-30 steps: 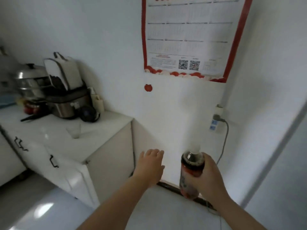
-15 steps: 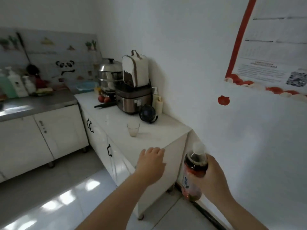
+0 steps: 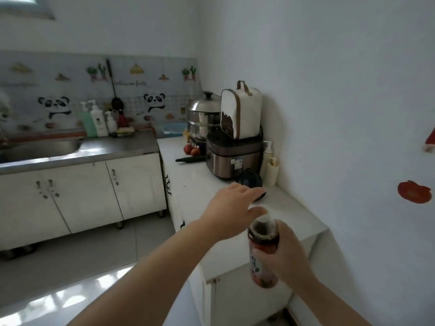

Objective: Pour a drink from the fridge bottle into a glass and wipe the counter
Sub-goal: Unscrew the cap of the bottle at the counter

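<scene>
My right hand (image 3: 288, 254) grips a plastic bottle (image 3: 261, 235) of dark drink with a white cap and a red and blue label, held upright at the near corner of the white counter (image 3: 292, 211). My left hand (image 3: 231, 208) stretches palm down over the counter just left of the bottle, fingers apart and holding nothing. The glass is not visible; the left hand covers the spot where it stood.
On the counter behind stand a rice cooker (image 3: 233, 158) with a white bag (image 3: 241, 109) on top, a steamer pot (image 3: 203, 116), a small black fan (image 3: 249, 181), pump bottles (image 3: 270, 165) and tomatoes (image 3: 191, 149). A steel sink (image 3: 40, 147) lies at the left.
The view has swung left and come closer to the counter. My left hand has reached forward over the counter, hiding the glass. The bottle stays in my right hand.
</scene>
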The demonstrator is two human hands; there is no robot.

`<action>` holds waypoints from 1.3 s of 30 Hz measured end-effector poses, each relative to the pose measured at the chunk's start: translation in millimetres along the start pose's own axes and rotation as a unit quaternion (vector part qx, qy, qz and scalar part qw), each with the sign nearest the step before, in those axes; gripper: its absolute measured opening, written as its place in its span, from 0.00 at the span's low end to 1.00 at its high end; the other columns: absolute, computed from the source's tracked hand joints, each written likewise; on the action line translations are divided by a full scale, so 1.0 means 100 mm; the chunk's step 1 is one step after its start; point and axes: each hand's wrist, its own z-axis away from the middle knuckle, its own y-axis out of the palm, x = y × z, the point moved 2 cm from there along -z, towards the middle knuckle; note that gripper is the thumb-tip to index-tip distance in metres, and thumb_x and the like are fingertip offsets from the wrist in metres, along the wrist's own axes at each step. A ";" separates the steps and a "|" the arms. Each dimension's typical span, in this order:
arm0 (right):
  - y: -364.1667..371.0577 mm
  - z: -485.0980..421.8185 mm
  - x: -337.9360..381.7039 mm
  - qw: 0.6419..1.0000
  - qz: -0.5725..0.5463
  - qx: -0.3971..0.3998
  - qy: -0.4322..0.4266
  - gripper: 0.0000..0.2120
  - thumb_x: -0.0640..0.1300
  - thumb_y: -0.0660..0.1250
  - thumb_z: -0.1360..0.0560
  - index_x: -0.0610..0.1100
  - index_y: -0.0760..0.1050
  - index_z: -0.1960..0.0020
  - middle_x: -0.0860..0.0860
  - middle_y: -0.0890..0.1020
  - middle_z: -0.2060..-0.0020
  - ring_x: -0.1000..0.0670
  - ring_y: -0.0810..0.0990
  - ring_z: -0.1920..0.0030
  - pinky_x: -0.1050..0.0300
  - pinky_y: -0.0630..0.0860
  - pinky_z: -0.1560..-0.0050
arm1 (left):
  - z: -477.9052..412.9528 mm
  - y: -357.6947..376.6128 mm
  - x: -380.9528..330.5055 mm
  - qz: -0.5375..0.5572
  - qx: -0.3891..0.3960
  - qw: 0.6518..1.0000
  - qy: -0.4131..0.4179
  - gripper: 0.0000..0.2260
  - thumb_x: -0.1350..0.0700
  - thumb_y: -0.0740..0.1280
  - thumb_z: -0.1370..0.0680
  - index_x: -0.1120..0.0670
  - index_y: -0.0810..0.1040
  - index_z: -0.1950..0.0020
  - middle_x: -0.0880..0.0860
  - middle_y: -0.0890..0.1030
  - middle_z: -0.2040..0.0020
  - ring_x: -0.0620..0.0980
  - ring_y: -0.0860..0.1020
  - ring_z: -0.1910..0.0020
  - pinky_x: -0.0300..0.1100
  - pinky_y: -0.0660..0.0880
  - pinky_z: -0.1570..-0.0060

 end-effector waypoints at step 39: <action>1.05 -1.90 0.31 0.995 0.090 -0.017 0.044 0.27 0.55 0.75 0.37 0.53 0.68 0.42 0.60 0.71 0.52 0.59 0.72 0.55 0.75 0.67 0.61 | -1.89 0.31 1.75 -0.231 0.105 0.946 0.201 0.22 0.47 0.49 0.18 0.53 0.70 0.67 0.48 0.70 0.73 0.46 0.71 0.74 0.40 0.67 0.70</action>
